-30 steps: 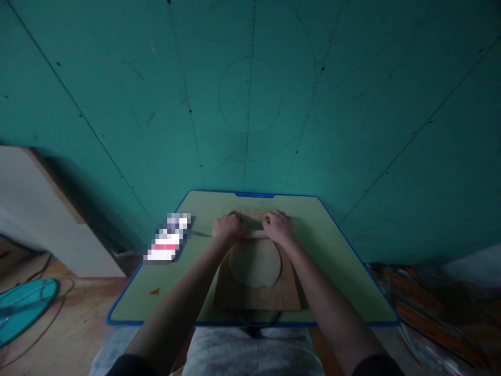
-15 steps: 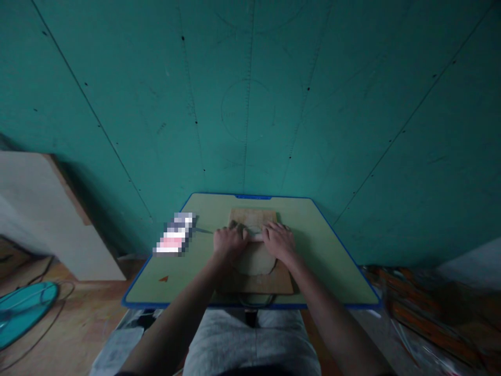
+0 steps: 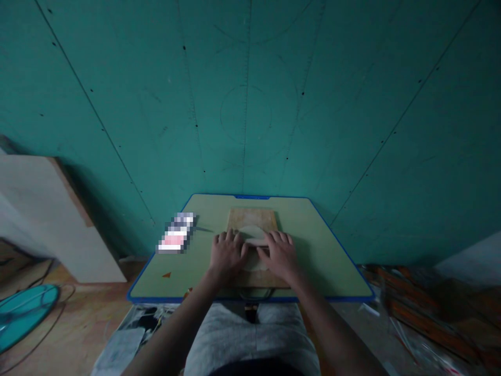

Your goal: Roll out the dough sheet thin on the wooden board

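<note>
A wooden board [image 3: 252,218] lies on a small green table with a blue rim [image 3: 250,300]. A flat round of pale dough [image 3: 253,232] rests on the board. A pale rolling pin [image 3: 256,242] lies across the dough between my hands. My left hand [image 3: 226,254] presses on the pin's left end, fingers stretched flat. My right hand [image 3: 280,254] lies flat on the right end in the same way. Both hands cover the near half of the dough.
A blurred-out packet [image 3: 176,239] and a thin dark blade-like item [image 3: 203,228] lie on the table's left part. A teal wall stands right behind the table. A white panel [image 3: 47,209] leans at the left; a teal round object [image 3: 23,309] and clutter [image 3: 426,308] lie on the floor.
My hands and the rolling pin have moved from the far edge of the dough towards me, and my fingers have uncurled to lie flat. The view has tilted up slightly.
</note>
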The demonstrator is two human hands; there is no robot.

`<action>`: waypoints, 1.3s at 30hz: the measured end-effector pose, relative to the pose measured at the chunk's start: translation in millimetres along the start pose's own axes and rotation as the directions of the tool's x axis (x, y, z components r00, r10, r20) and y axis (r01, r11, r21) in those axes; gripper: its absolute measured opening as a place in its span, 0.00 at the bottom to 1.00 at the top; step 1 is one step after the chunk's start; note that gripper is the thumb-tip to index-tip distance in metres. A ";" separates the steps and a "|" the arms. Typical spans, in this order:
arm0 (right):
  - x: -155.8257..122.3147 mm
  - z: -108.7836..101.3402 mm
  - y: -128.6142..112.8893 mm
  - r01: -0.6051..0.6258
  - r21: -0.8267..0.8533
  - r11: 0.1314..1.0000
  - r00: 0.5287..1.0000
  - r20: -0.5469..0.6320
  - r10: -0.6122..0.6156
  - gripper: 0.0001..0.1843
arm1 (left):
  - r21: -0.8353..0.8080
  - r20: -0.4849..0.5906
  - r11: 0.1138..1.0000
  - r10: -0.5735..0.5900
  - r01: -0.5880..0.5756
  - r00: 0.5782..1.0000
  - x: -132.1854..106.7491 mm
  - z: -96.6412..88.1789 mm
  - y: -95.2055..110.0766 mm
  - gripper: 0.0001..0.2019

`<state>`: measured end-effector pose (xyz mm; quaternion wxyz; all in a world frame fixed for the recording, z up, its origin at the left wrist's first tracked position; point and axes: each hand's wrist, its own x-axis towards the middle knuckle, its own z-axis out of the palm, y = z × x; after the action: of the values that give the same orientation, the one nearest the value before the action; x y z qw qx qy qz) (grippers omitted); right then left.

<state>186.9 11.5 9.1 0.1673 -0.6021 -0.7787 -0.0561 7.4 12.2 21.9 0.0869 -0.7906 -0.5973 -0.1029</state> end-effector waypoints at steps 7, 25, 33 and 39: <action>-45.9 13.9 -7.2 0.034 0.024 0.999 0.983 -0.182 -0.029 0.28 | 0.034 -0.207 0.996 0.085 -0.079 0.975 -42.6 18.9 0.9 0.27; -55.6 3.2 -1.1 0.072 0.069 0.995 0.992 -0.106 -0.065 0.30 | -0.001 -0.132 0.990 0.137 -0.138 0.982 -47.4 10.4 -7.0 0.29; -66.7 -4.6 -10.1 0.040 0.094 0.995 0.991 -0.132 -0.027 0.26 | -0.054 -0.211 0.992 0.103 -0.117 0.972 -68.3 13.1 -0.9 0.27; -76.1 -16.8 -18.6 -0.045 0.105 0.993 0.993 -0.108 0.056 0.26 | -0.115 -0.291 0.986 0.080 -0.118 0.953 -82.5 8.9 -5.1 0.22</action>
<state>188.9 -68.3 1.9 0.2424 -0.6083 -0.7545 -0.0452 -18.8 -60.5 -8.6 0.1250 -0.8004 -0.5300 -0.2507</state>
